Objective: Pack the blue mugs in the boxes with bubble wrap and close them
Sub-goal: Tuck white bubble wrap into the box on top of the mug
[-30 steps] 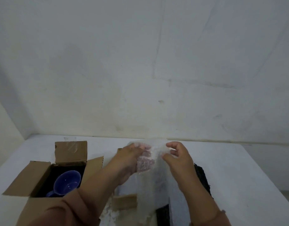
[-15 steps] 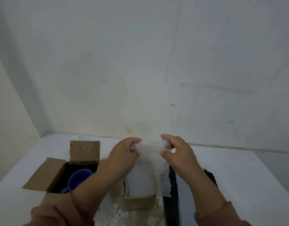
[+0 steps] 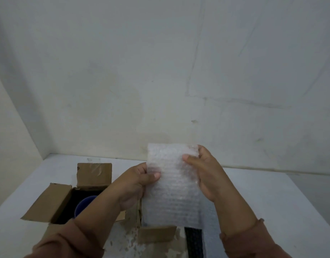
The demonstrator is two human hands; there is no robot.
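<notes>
I hold a flat sheet of bubble wrap point(image 3: 172, 190) upright in front of me. My left hand point(image 3: 137, 185) pinches its left edge and my right hand point(image 3: 203, 172) grips its upper right corner. On the left of the table stands an open cardboard box point(image 3: 61, 200) with its flaps spread; a blue mug point(image 3: 83, 205) sits inside it, partly hidden by my left forearm. A second cardboard box point(image 3: 156, 234) lies behind the sheet, mostly covered by it.
The white table point(image 3: 272, 202) stands against a white wall in a corner. A black textured thing point(image 3: 194, 241) lies to the right of the second box, beside more bubble wrap point(image 3: 210, 224). White crumbs speckle the table near the front.
The bubble wrap was bunched and hanging between my hands; now it is spread flat and raised higher. My left hand moved down to its left edge.
</notes>
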